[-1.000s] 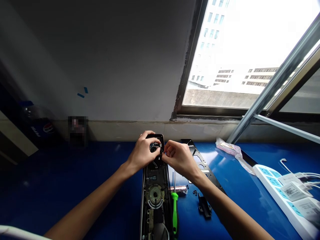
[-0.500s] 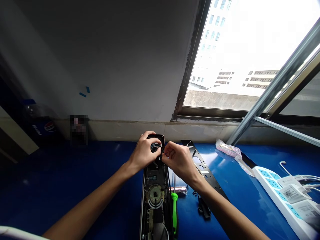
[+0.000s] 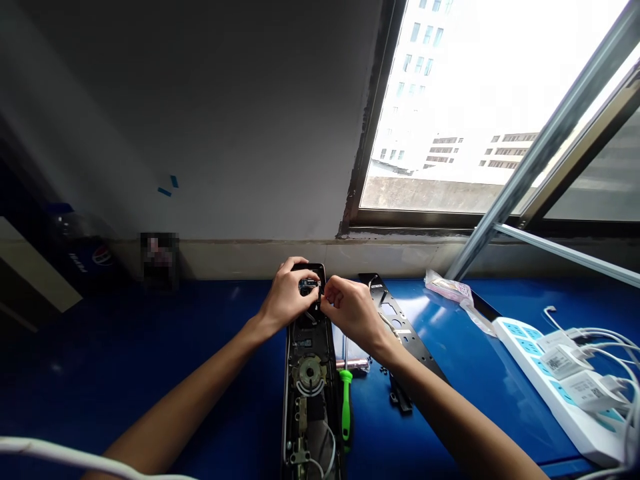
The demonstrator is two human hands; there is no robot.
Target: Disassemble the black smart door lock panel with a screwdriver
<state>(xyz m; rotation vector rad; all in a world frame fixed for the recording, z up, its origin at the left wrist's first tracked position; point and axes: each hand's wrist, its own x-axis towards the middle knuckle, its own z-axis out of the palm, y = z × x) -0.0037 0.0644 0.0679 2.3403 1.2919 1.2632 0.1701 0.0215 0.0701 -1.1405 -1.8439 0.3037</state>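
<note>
Far to the left of the long black door lock (image 3: 307,373), a dark blue Pepsi bottle (image 3: 83,253) stands by the wall, and a thin white cable (image 3: 60,453) crosses the bottom of the view. The blue worktop (image 3: 150,340) runs under everything, and the door lock lies on it with its insides showing. The left hand (image 3: 285,297) is on the top end of the door lock, and its grip is closed around that end, with the fingers curled over the edge. Just under those fingers sits a small round circuit board (image 3: 309,287). The right hand (image 3: 350,310) is just to the right of the left hand, and the 2 hands almost touch. Its fingertips (image 3: 325,301) are pressed together at the door lock's top right edge, but what they pinch is too small to tell. Just right of the door lock lies a green screwdriver (image 3: 345,403), with a small copper-coloured tube (image 3: 353,364) beside its metal shaft. A bit more to the right are tiny black screws (image 3: 385,369) and a small black bracket (image 3: 400,399). A long black metal plate with holes (image 3: 395,320) lies slanted under the right arm. Farther right is a plastic packet (image 3: 447,289), and a window (image 3: 450,113) is above it. At the far right, well apart from the door lock, lies a white and blue power strip (image 3: 545,393) with 3 white chargers (image 3: 565,362) plugged in.
</note>
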